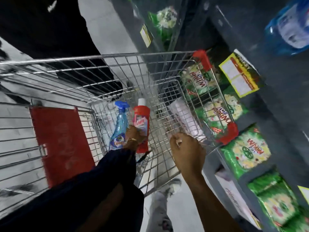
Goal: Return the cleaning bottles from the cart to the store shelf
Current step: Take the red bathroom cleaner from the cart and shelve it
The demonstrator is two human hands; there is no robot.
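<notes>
A wire shopping cart [100, 56] stands beside a dark store shelf [284, 101]. Two cleaning bottles lie in the cart: a blue spray bottle [119, 129] and, right of it, a red bottle [142, 114] with a white cap. My left hand [133, 136], in a dark sleeve, reaches down into the cart and closes around the lower part of the red bottle, touching the blue one. My right hand [185, 153] is a fist gripping the cart's near right rim, close to the shelf.
Green detergent packs [245, 151] fill the shelf levels on the right, with a yellow price tag [239, 74] above them. A blue pack [289, 29] sits higher up. A whitish pack [184, 118] shows through the cart's right wall. The cart's red seat flap [61, 141] is at the left. A person in dark clothes [50, 30] stands beyond the cart.
</notes>
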